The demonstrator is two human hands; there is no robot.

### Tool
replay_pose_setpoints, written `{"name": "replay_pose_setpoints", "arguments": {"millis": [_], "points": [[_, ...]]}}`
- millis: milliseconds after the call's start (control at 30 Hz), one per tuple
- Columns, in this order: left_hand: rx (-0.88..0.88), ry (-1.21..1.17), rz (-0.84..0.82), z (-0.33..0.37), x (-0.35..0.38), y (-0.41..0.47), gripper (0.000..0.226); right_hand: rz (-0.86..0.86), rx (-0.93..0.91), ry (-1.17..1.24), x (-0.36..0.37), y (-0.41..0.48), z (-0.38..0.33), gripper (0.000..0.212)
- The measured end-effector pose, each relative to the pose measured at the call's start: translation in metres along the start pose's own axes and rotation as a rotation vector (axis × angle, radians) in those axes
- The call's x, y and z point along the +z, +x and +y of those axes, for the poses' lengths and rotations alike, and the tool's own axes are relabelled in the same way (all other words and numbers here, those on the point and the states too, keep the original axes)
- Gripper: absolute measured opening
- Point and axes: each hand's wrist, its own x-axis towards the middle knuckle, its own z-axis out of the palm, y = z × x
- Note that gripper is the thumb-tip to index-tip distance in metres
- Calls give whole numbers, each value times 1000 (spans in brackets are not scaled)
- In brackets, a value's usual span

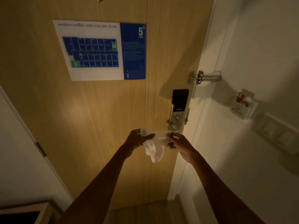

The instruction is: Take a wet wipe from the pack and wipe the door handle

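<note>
The wet wipe [155,146] hangs between the two hands, stretched from one grip to the other at its top edge. The left hand [138,139] pinches the upper left corner, thumb curled over the cloth against the fingers, and a small fold of wipe pokes up above that grip. The right hand [179,143] pinches the upper right corner between thumb and fingertips [171,136], the other fingers bent beneath. Both hands are closed on the wipe, near each other but not touching.

The held top edge runs roughly side to side. Below it the wipe is crumpled and sags in a loose pouch, narrowing to a tail that points straight down, below both grips and slightly nearer the left one.

Just above the right hand's grip, almost touching it, is the lower end of the electronic door lock [178,109] on the wooden door [97,113]. Whether the door handle shows behind the wipe cannot be told. A swing bar latch [202,77] sits higher, up and right of both hands.
</note>
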Motion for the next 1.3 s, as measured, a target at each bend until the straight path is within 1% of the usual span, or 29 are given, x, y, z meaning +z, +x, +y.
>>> {"name": "replay_pose_setpoints", "arguments": {"millis": [67,167,300,400,467,500,567,633,733,800,867,900,967,1000,1067,1133,1200,1300], "points": [[3,56,-18,5,8,5,37,26,0,6,-13,4,-3,28],[-44,55,-86,8,21,10,49,29,-14,58,-41,8,-4,22],[-71,-36,-103,10,36,14,47,0,14,153,-80,16,-5,22],[-76,-129,-126,9,48,16,44,-99,67,228,-97,22,-5,31],[-94,-196,-87,8,56,19,40,-178,95,205,-105,25,-4,36],[-110,-206,-52,8,59,20,39,-218,97,169,-109,26,-2,41],[-136,-157,30,6,64,23,34,-279,79,57,-115,28,2,52],[-157,-89,121,3,66,25,30,-268,48,-20,-119,30,3,52],[-173,-39,231,0,67,24,31,-166,25,-43,-122,31,-1,48],[-208,-59,229,-2,66,21,35,-139,15,-36,-124,35,0,47],[-250,-70,147,-3,62,16,42,-191,-3,-36,-126,37,-4,47],[-260,-35,87,-4,61,14,44,-232,-18,-56,-127,39,-9,46],[-278,97,2,-4,60,10,49,-299,-46,-166,-125,45,-21,45],[-287,141,-9,-2,61,10,53,-304,-57,-248,-123,48,-28,43],[-294,162,-12,4,65,11,58,-278,-77,-435,-118,56,-41,41],[-282,213,-58,12,68,13,59,-296,-137,-607,-114,63,-52,41],[-229,290,-101,19,71,16,58,-333,-214,-715,-109,65,-64,37],[-117,319,-95,29,78,23,57,-380,-326,-823,-105,69,-80,33]]}}
